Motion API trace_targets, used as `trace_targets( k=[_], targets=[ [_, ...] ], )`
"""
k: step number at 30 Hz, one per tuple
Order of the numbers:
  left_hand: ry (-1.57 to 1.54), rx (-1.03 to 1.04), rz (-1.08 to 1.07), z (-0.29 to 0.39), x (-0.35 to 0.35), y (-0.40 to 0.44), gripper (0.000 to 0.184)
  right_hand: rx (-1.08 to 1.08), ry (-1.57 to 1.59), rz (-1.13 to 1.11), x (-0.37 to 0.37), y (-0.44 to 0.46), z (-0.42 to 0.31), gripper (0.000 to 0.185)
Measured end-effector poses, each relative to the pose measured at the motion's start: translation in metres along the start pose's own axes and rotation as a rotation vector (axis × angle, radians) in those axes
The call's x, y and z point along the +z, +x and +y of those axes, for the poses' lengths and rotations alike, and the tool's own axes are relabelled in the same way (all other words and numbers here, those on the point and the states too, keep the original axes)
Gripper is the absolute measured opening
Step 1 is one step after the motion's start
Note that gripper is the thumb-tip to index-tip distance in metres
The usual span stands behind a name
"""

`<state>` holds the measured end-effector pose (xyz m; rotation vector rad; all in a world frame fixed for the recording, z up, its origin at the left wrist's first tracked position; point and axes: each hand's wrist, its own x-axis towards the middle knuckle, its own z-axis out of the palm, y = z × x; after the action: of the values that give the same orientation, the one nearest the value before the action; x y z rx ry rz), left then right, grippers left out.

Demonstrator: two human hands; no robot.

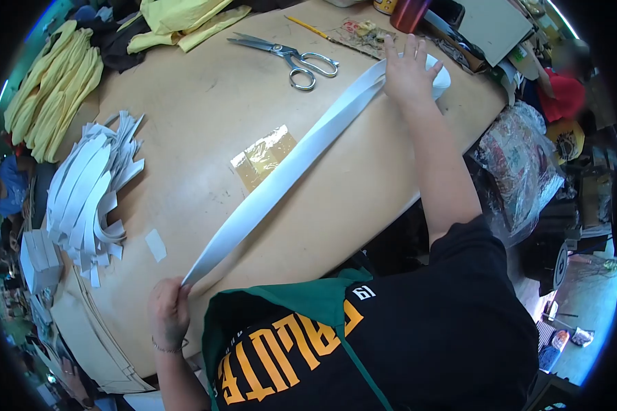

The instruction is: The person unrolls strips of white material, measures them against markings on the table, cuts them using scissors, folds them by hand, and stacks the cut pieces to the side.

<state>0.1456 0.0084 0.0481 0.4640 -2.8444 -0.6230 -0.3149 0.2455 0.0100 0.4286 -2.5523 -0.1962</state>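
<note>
A long white strip (pixel 288 179) stretches diagonally over the table between my two hands. My left hand (pixel 168 308) pinches its near end at the table's front edge, with a chain bracelet on the wrist. At the far right, my right hand (pixel 410 74) lies flat with fingers spread over the strip's other end, beside a white roll (pixel 441 81). Metal scissors (pixel 288 57) rest beyond the strip, to the left of my right hand. Clear tape (pixel 264 156) covers a brown patch on the table beside the strip's middle.
A pile of cut white strips (pixel 89 192) lies on the table's left side (pixel 178 103). Yellow cloth (pixel 55 89) is at the back left. A pencil (pixel 308 27), a red cup (pixel 409 15) and a plastic-wrapped bundle (pixel 521 164) are farther right.
</note>
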Motion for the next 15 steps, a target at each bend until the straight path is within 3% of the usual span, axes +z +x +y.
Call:
trace_targets(
  k=[2,5,8,11,15],
  targets=[
    [0.032,-0.11,0.022,-0.014,-0.008,-0.014,0.001,0.023,-0.077,0.075,0.017,0.001,0.0,0.081],
    [-0.007,-0.173,0.096,-0.028,-0.015,-0.025,0.002,0.143,0.089,-0.341,-0.016,0.001,0.011,0.081],
    [0.011,-0.169,0.101,-0.028,-0.011,-0.021,0.002,0.027,0.063,-0.29,-0.024,-0.01,0.041,0.066],
    [0.02,-0.1,0.091,-0.013,0.002,0.001,0.001,0.006,-0.003,-0.284,-0.005,-0.002,0.089,0.074],
    [0.098,0.104,0.164,0.006,0.023,0.034,0.003,-0.053,0.012,-0.306,0.016,0.016,0.146,0.072]
  ],
)
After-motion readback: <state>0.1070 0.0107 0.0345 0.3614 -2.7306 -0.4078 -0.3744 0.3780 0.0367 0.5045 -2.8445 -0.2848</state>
